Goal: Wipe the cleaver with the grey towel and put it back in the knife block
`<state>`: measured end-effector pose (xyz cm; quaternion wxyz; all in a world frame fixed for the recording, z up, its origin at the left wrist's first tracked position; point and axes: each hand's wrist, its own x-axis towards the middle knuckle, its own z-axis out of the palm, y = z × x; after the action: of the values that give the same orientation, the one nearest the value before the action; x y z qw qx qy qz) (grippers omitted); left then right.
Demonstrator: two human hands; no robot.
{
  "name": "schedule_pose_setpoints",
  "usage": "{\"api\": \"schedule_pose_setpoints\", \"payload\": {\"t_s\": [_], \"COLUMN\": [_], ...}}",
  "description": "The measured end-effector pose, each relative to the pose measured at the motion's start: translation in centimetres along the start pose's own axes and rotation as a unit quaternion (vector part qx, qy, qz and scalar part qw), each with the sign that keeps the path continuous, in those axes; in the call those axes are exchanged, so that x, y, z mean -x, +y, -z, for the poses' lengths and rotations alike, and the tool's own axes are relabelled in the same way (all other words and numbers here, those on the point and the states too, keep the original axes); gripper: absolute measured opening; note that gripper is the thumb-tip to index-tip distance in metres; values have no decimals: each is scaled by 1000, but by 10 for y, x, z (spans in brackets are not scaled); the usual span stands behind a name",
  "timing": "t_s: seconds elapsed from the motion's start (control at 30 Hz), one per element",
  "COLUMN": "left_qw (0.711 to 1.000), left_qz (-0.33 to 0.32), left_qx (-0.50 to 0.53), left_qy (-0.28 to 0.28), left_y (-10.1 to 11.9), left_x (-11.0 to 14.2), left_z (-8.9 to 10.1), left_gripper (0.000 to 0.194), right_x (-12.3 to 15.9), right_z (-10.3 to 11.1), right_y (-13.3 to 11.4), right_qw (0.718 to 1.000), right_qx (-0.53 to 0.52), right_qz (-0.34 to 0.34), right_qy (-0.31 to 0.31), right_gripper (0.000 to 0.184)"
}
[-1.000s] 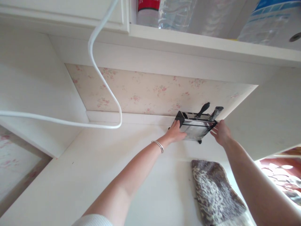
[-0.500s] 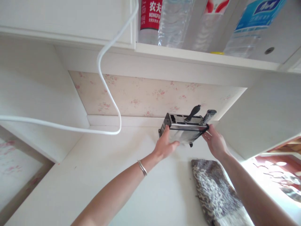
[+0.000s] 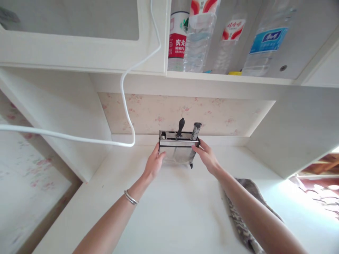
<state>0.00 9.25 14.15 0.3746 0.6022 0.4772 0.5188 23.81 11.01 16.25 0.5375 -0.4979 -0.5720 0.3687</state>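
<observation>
As the half-curled left hand (image 3: 153,163) and right hand (image 3: 208,157) clasp its ends, the clear-fronted, black-edged box (image 3: 174,154) runs lengthwise left to right, apparently on the white worktop (image 3: 182,208).

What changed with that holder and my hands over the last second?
The holder moved left along the counter, away from the right side wall; your left hand and right hand went with it, keeping hold. The black handle and mottled handle still stand in it; the patterned cloth stayed put.

Black and silver holder (image 3: 172,144), white cable (image 3: 79,138), pink-flowered cream wallpaper (image 3: 222,114)
</observation>
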Motion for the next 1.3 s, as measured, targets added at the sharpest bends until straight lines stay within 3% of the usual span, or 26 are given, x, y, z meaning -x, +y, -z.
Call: {"api": "schedule_pose_setpoints", "payload": {"t_s": [0.17, 0.37, 0.5, 0.57, 0.63, 0.77, 0.87, 1.03, 1.13, 1.3], "left_qw": [1000, 999, 997, 993, 984, 954, 948, 943, 940, 935], "left_qz": [1, -6, -7, -13, -55, -154, -136, -89, -77, -87], "left_qx": [28, 23, -70, -104, -147, -251, -286, -320, -333, -345], "left_qy": [-11, -37, 10, 56, 85, 55, 20, 23, 6, -4], "left_y": [-13, -25, -36, -32, -20, 15, 31, 37, 40, 60], "left_x": [3, 2, -1, -1, -1, -9, -29, -78, -99, -112], "left_z": [15, 17, 22, 25, 27, 16, -4, -32, -37, -30], "left_gripper": [56, 54, 52, 52, 49, 36, 44, 55, 39, 17], "right_x": [-2, -2, 20, 46, 81, 164, 208, 221, 217, 219], "right_z": [-23, -30, -40, -46, -54, -65, -66, -58, -56, -57], "right_y": [12, 29, 59, 79, 97, 117, 121, 116, 115, 118], "right_qw": [1000, 1000, 996, 990, 991, 992, 983, 978, 974, 973], "right_qx": [21, 15, -31, -15, 1, 46, 137, 181, 201, 207], "right_qz": [-10, 1, -24, -55, -87, -92, -36, -28, -14, 31], "right_qy": [-3, -13, 79, 128, 101, -66, -113, -104, -105, -100], "right_gripper": [55, 58, 72, 68, 58, 27, 22, 22, 19, 17]}}
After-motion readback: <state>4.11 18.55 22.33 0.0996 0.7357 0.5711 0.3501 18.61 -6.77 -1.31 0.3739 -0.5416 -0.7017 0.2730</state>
